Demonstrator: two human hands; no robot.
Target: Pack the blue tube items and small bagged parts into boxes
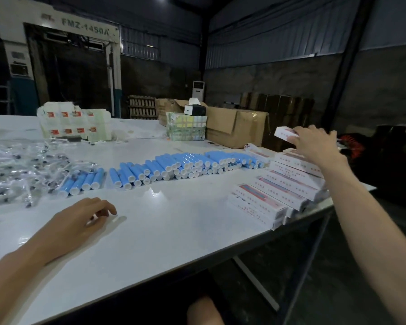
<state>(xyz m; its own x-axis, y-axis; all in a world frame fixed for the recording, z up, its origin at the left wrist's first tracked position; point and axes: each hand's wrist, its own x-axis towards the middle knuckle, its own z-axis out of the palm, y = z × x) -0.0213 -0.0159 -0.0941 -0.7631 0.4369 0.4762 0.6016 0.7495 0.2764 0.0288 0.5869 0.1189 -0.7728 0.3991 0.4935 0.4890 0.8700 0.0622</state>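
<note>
White box (286,134) pinched by the right hand (314,144), held above the box stack (284,186).
Fingers (300,137) curl round it, likely fetching it for filling; the left hand (80,221) rests loosely curled and empty on the desk (174,231), near blue tubes (185,164) and bagged parts (21,170).

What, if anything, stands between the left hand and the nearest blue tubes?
Nothing visible. Only bare white tabletop separates the left hand from the nearest blue white-capped plastic tubes; the clear bagged parts lie off to the side.
</note>
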